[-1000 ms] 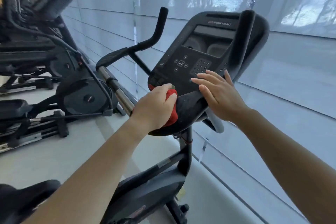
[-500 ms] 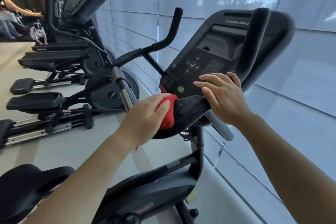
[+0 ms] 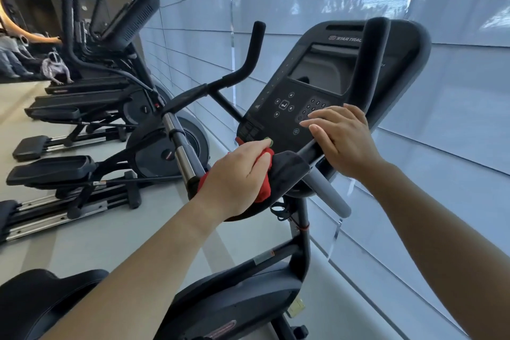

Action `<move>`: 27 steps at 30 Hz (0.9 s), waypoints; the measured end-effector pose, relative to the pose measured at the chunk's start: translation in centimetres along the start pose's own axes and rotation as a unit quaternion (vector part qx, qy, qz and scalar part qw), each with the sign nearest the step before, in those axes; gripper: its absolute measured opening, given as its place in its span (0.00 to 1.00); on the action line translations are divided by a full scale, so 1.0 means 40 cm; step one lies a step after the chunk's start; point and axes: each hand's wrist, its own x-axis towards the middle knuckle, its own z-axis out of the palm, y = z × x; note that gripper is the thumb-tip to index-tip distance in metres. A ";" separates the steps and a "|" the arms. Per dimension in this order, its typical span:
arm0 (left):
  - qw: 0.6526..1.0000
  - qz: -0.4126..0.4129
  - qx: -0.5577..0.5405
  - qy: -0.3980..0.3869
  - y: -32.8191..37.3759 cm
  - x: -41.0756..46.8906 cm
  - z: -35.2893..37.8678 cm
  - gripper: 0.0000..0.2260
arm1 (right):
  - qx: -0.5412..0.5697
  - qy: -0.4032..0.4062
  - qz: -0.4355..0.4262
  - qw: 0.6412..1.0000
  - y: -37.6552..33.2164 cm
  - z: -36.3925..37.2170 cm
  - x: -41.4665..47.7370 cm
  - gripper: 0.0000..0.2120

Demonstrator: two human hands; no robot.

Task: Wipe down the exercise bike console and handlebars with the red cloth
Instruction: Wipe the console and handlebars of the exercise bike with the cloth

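Head view: a person's left hand (image 3: 237,174) is clenched around a bunched red cloth (image 3: 263,176), pressing it against the lower left edge of the bike's black console (image 3: 292,91). The cloth shows at the fingertips and again below the heel of the hand, near the chrome section of the left handlebar (image 3: 180,146). A green button (image 3: 268,141) on the console peeks out just above the left index finger.

The right hand (image 3: 342,138) lies released and flat on the console's lower right part, fingers (image 3: 317,119) spread over the number keypad (image 3: 313,107), holding nothing. The grey right handlebar (image 3: 328,193) juts toward the near right from under this hand's wrist. An upright black grip (image 3: 372,63) rises in front of the console's right side, partly covering the dark screen (image 3: 317,72).

The far end of the left handlebar curves up to a black grip (image 3: 255,44). Below the console, the bike's post (image 3: 302,226) runs down to a dark housing (image 3: 234,301). The saddle (image 3: 41,303) fills the near left corner.

On the left, a row of elliptical machines (image 3: 91,107) stands along the pale floor (image 3: 69,246). Translucent window blinds (image 3: 455,119) span the far and right side, with blurred tree shapes showing through them.
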 end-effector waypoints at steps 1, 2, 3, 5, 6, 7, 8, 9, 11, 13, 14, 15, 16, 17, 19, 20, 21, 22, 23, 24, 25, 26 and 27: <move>1.000 -0.012 0.007 -0.003 0.002 0.003 0.001 0.17 | 0.004 0.010 0.000 1.000 -0.002 0.003 -0.003 0.22; 1.000 -0.026 0.017 -0.004 -0.001 0.002 0.002 0.18 | 0.006 0.017 -0.001 1.000 -0.001 0.005 -0.006 0.22; 0.999 -0.039 0.026 0.000 -0.004 -0.003 0.003 0.19 | 0.004 0.020 -0.002 1.000 0.000 0.005 -0.009 0.23; 0.998 -0.058 0.030 0.016 -0.014 -0.018 0.003 0.22 | -0.003 0.020 -0.005 1.000 0.004 0.004 -0.011 0.23; 0.998 -0.058 0.026 0.028 -0.019 -0.027 0.005 0.22 | -0.007 0.020 -0.007 1.000 0.006 0.004 -0.012 0.23; 0.997 -0.056 0.022 0.039 -0.022 -0.033 0.007 0.22 | -0.008 0.021 -0.008 1.000 0.007 0.005 -0.013 0.23; 0.997 -0.052 0.016 0.047 -0.025 -0.039 0.008 0.22 | -0.006 0.021 -0.010 1.000 0.008 0.005 -0.013 0.23; 0.997 -0.047 0.010 0.052 -0.028 -0.044 0.009 0.22 | -0.002 0.021 -0.012 1.000 0.008 0.006 -0.014 0.23; 0.997 -0.031 0.008 0.064 -0.033 -0.063 0.013 0.23 | 0.003 0.027 -0.015 1.000 0.010 0.007 -0.015 0.23; 0.995 -0.005 0.035 0.092 -0.034 -0.092 0.024 0.24 | 0.007 0.037 -0.019 0.999 0.012 0.012 -0.017 0.23; 0.993 0.010 0.055 0.108 -0.031 -0.104 0.031 0.25 | 0.008 0.042 -0.022 0.999 0.013 0.014 -0.017 0.23; 0.989 0.023 0.073 0.123 -0.026 -0.111 0.038 0.25 | 0.010 0.046 -0.023 0.999 0.014 0.016 -0.016 0.23; 0.987 0.031 0.086 0.136 -0.022 -0.111 0.043 0.24 | 0.014 0.048 -0.023 0.998 0.015 0.018 -0.016 0.23; 0.984 0.037 0.095 0.145 -0.015 -0.106 0.049 0.23 | 0.019 0.051 -0.023 0.998 0.015 0.019 -0.016 0.24; 0.980 0.039 0.110 0.159 0.001 -0.084 0.059 0.22 | 0.029 0.056 -0.021 0.998 0.015 0.021 -0.016 0.24; 0.979 0.034 0.113 0.166 0.011 -0.073 0.064 0.22 | 0.034 0.057 -0.020 0.998 0.015 0.021 -0.017 0.24; 0.978 0.030 0.112 0.172 0.021 -0.061 0.068 0.21 | 0.037 0.058 -0.019 0.997 0.015 0.021 -0.018 0.23; 0.979 0.027 0.107 0.173 0.032 -0.049 0.072 0.20 | 0.038 0.058 -0.019 0.997 0.016 0.021 -0.018 0.23; 0.981 0.023 0.099 0.168 0.042 -0.035 0.075 0.19 | 0.039 0.058 -0.021 0.997 0.016 0.021 -0.019 0.22; 0.983 0.019 0.092 0.156 0.053 -0.019 0.075 0.17 | 0.040 0.057 -0.022 0.997 0.017 0.020 -0.019 0.22; 0.986 0.017 0.087 0.140 0.064 0.000 0.074 0.16 | 0.042 0.058 -0.023 0.997 0.017 0.019 -0.020 0.22; 0.989 0.012 0.084 0.123 0.075 0.020 0.072 0.16 | 0.044 0.058 -0.024 0.997 0.017 0.017 -0.021 0.22; 0.991 0.003 0.082 0.105 0.085 0.036 0.070 0.16 | 0.046 0.057 -0.026 0.997 0.018 0.015 -0.021 0.22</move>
